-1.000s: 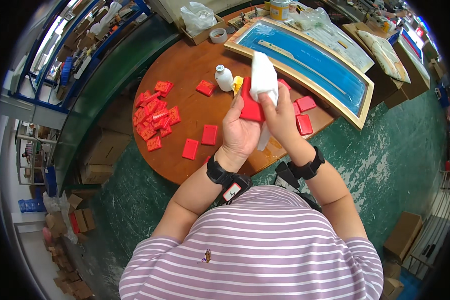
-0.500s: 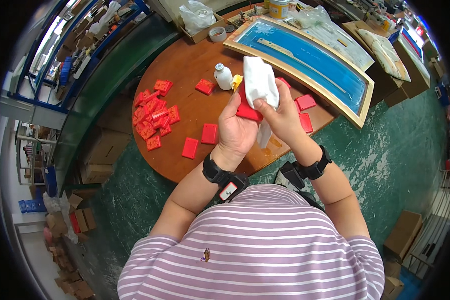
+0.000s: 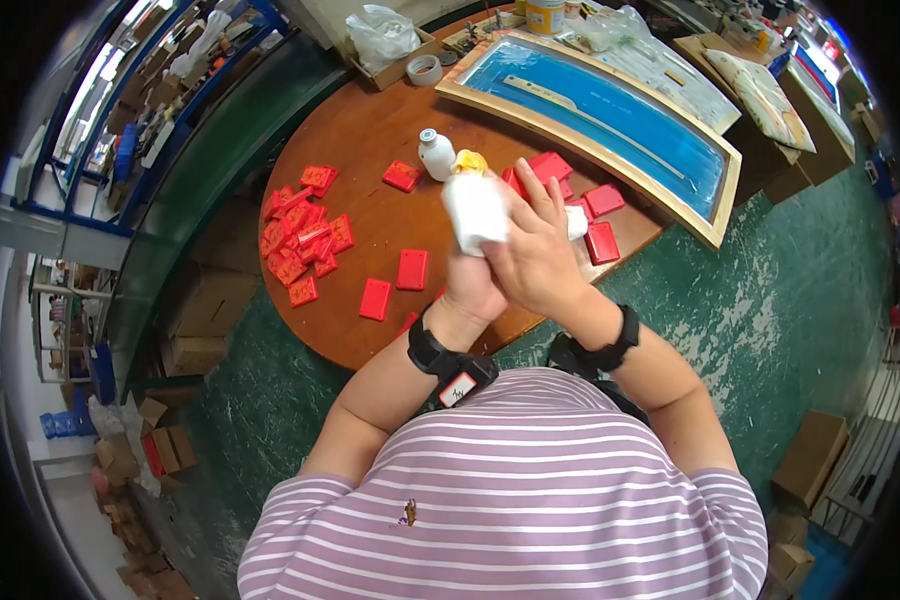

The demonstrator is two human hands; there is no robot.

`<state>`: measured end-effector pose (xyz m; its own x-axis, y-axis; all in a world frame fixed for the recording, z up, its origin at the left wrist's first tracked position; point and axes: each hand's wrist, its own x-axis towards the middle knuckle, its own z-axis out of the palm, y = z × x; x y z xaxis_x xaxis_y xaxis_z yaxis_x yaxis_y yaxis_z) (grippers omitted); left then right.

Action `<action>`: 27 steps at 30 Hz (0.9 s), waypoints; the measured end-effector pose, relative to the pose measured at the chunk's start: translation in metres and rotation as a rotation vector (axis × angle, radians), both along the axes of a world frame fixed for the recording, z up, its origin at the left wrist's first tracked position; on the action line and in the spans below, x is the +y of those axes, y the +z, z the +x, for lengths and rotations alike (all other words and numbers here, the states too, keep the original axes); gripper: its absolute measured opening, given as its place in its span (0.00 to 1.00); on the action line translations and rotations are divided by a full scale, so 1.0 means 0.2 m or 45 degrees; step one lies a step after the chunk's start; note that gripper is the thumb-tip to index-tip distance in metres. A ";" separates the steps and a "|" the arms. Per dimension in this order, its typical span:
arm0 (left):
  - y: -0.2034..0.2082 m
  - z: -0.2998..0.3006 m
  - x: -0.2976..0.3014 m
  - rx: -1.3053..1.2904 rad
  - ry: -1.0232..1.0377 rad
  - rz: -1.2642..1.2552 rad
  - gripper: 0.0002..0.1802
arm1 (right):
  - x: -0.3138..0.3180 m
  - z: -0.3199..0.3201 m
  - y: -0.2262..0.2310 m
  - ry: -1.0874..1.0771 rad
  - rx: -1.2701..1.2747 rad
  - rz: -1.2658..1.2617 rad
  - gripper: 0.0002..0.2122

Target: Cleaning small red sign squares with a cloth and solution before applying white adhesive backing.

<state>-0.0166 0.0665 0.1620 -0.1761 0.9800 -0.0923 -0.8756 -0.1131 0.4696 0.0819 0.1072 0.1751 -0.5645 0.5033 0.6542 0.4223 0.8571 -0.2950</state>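
Observation:
A folded white cloth (image 3: 476, 214) lies between my two hands, above the near part of the table. My right hand (image 3: 542, 258) is pressed over it, with the thumb on the cloth and some fingers stretched out. A white end of the cloth shows past its right side. My left hand (image 3: 473, 285) is underneath, palm up and curled; the flat red plastic piece it held a moment ago is mostly hidden by cloth and fingers. Just beyond the cloth are a white bottle (image 3: 435, 155) and a crumpled yellow thing (image 3: 469, 162).
Red pieces with gold marks (image 3: 295, 238) are heaped at the table's left. Plain red pieces (image 3: 413, 270) lie nearer me, with more red pieces (image 3: 603, 242) on the right. A wood-framed blue screen (image 3: 610, 120) fills the back right. Beside it are a tape roll (image 3: 424, 70) and a plastic bag (image 3: 382, 38).
The cloth has moved left and toward me. My right hand has turned over the top of it, fingers now more stretched. The red piece in my left hand has gone mostly out of sight.

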 end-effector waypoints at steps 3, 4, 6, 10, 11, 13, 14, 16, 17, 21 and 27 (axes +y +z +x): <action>-0.07 -0.02 0.00 0.102 -0.203 -0.103 0.26 | 0.12 -0.03 -0.07 -0.106 0.074 -0.072 0.16; -0.08 -0.03 -0.03 0.096 -0.226 -0.109 0.26 | 0.17 -0.01 -0.09 -0.130 0.069 -0.079 0.16; -0.09 -0.05 -0.08 0.212 -0.387 -0.077 0.26 | 0.27 0.00 -0.14 0.061 0.304 -1.119 0.14; -0.18 -0.17 -0.08 0.220 -0.431 -0.167 0.27 | 0.49 0.21 -0.59 -0.314 0.344 -1.172 0.14; -0.22 -0.23 -0.07 0.204 -0.340 -0.276 0.25 | 0.52 0.30 -0.70 -0.427 0.264 -1.018 0.15; -0.38 -0.39 -0.05 0.264 -0.189 -0.394 0.24 | 0.56 0.50 -0.86 -0.555 0.011 -0.814 0.16; -0.47 -0.46 -0.06 0.332 -0.066 -0.496 0.23 | 0.56 0.57 -0.91 -0.574 -0.155 -0.760 0.17; -0.65 -0.57 -0.09 0.387 0.022 -0.658 0.21 | 0.45 0.60 -0.98 -0.853 -0.242 -0.741 0.24; -0.73 -0.60 -0.10 0.439 0.075 -0.799 0.20 | 0.44 0.62 -0.99 -0.917 -0.409 -0.951 0.34; -0.94 -0.60 -0.13 0.754 0.056 -1.011 0.18 | 0.37 0.61 -1.06 -1.033 -0.589 -1.069 0.41; -1.12 -0.69 -0.18 1.661 0.117 -0.979 0.20 | 0.41 0.56 -1.11 -1.003 -0.581 -1.078 0.36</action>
